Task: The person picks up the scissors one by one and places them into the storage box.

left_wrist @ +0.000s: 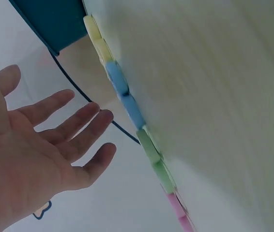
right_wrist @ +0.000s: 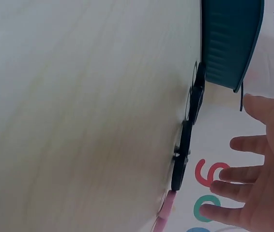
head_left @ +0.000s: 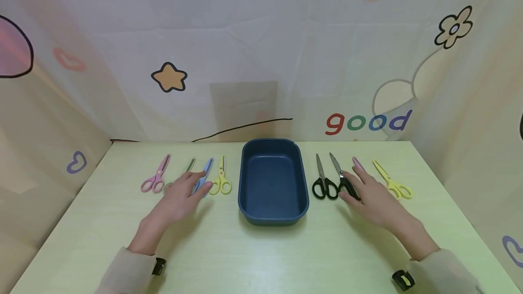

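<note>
Near the table's [head_left: 261, 257] back left corner lie pink scissors [head_left: 160, 175], green scissors [head_left: 190, 164], blue scissors [head_left: 208, 166], yellow scissors [head_left: 222, 179]. The left hand [head_left: 180, 198] hangs over the green and blue — fingers loose, holding nothing. A blue box [head_left: 273, 219] stands halfway along the back edge. Then come two black scissors [head_left: 322, 179], and a pink pair [head_left: 357, 163] mostly hidden by the right hand [head_left: 375, 199]: palm down, fingers spread, holding nothing — maybe touching nothing too. A yellow pair [head_left: 386, 174] lies nearest the right edge. They seem to be reaching; gripping needs lower hands and curled fingers.

The table [head_left: 265, 257] shows soft shadows, faint glare.
</note>
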A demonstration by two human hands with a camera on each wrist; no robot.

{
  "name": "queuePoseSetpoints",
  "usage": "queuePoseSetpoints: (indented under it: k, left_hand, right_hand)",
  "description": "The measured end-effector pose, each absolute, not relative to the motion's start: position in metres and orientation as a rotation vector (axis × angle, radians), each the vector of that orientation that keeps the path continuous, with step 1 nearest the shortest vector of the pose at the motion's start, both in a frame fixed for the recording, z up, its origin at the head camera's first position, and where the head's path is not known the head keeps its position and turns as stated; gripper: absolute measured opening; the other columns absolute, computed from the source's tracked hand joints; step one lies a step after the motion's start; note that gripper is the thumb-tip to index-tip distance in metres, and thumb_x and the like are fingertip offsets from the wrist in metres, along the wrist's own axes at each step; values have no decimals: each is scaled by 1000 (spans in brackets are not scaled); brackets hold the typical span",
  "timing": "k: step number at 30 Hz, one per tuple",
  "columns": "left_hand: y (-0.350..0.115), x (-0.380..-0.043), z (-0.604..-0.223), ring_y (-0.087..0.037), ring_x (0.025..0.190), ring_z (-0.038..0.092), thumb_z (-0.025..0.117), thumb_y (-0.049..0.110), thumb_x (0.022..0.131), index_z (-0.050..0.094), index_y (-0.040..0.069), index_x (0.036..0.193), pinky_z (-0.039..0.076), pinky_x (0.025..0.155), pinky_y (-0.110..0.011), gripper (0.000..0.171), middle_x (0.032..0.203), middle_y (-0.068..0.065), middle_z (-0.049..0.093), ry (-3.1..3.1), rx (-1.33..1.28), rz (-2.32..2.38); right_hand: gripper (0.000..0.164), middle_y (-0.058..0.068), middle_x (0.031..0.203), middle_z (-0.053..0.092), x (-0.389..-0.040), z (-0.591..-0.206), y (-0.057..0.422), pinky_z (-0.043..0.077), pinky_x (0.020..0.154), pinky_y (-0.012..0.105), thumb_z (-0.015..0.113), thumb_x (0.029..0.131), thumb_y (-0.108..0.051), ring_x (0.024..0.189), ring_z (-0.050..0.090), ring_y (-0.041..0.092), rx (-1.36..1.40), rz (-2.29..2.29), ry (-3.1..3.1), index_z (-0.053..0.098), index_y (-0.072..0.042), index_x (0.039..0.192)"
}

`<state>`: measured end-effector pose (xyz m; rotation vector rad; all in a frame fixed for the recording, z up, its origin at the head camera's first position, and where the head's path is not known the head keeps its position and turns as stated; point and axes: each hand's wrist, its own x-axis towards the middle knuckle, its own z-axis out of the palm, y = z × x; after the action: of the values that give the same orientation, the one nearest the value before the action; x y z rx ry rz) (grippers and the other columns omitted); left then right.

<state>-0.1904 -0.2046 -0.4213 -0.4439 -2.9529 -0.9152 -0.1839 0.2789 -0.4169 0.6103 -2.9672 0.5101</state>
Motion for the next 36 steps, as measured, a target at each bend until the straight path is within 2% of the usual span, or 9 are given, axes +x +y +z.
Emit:
queuePoseSetpoints:
  k: [5, 9, 12, 15, 19, 23, 29, 36]
  left_hand:
    - [-192, -194, -423, -42, 117, 60, 51, 42, 108, 57, -4, 140, 47, 100, -57, 56, 134, -25, 58, -2898, -459, -1086]
    - [-182, -197, -428, -37, 110, 65, 58, 33, 106, 59, -4, 138, 52, 95, -53, 49, 130, -23, 62, -2840, -454, -1229]
    - [-174, -198, -430, -32, 105, 67, 62, 27, 105, 60, -4, 137, 55, 89, -47, 45, 124, -18, 66, -2815, -418, -1345]
    - [-166, -199, -429, -29, 102, 68, 64, 24, 104, 61, -2, 136, 57, 83, -40, 41, 118, -13, 67, -2802, -356, -1496]
    - [-156, -199, -427, -34, 104, 67, 62, 19, 105, 57, -4, 138, 58, 83, -37, 41, 118, -18, 64, -2748, -274, -1807]
    - [-149, -199, -426, -37, 101, 66, 60, 12, 104, 53, -9, 140, 59, 85, -41, 42, 118, -24, 59, -2654, -231, -2048]
    - [-142, -200, -426, -24, 91, 66, 62, 7, 102, 49, -12, 141, 58, 87, -45, 45, 114, -19, 59, -2575, -202, -2221]
    - [-139, -204, -429, -17, 89, 64, 64, -1, 99, 50, -11, 141, 58, 83, -38, 46, 112, -15, 58, -2524, -161, -2327]
  right_hand:
    - [56, 32, 144, 49, -189, -419, 268, 43, 91, 73, 66, 101, -36, 131, 49, 51, 624, 387, -2918, 56, 1, 143]
    - [51, 29, 133, 58, -192, -424, 261, 48, 94, 64, 69, 99, -32, 122, 57, 47, 694, 385, -2873, 60, 2, 137]
    - [50, 29, 129, 59, -192, -424, 255, 50, 94, 60, 70, 99, -30, 116, 60, 46, 722, 401, -2860, 61, 3, 135]
    - [49, 27, 124, 61, -191, -423, 250, 53, 89, 58, 72, 98, -29, 110, 62, 43, 719, 392, -2862, 62, 2, 134]
    - [49, 23, 119, 61, -191, -423, 243, 55, 82, 56, 73, 97, -30, 103, 62, 40, 689, 361, -2890, 62, 1, 134]
    - [52, 24, 121, 61, -193, -422, 236, 55, 81, 56, 74, 96, -30, 106, 61, 41, 669, 337, -2916, 62, 1, 135]
    - [50, 26, 124, 60, -195, -424, 227, 53, 90, 56, 74, 96, -27, 113, 58, 43, 689, 355, -2931, 62, 1, 135]
    - [46, 30, 123, 57, -199, -428, 222, 54, 84, 60, 74, 95, -24, 114, 55, 46, 662, 368, -2940, 62, 1, 132]
